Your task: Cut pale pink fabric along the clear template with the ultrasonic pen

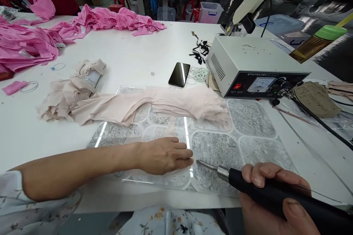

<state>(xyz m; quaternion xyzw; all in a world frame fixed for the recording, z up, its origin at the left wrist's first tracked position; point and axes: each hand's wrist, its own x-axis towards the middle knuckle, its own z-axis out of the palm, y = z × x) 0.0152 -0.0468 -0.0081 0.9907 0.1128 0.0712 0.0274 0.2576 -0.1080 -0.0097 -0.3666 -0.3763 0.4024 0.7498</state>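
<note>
My right hand (275, 194) is wrapped around a black-handled ultrasonic welding handpiece (248, 185). Its pointed metal tip is just right of my left fingertips, over the patterned clear-bordered mat (215, 147). My left hand (167, 156) lies on the mat with curled fingers pressed together. A thin beige fabric piece (171, 127) runs down under that hand, and most of it is hidden there. Beyond the hand, stacked beige fabric pieces (187, 102) stretch across the mat's far part. A bunched beige heap (68, 95) adjoins them at the left.
At the right stands a grey control box (259, 62) with a dial and a black cable (322, 115). A phone (179, 74), coiled pale cord (199, 75) and black bits (201, 49) lie beside it. Pink garments (24, 44) cover the far left. A green-lidded bottle (317, 44) is at far right.
</note>
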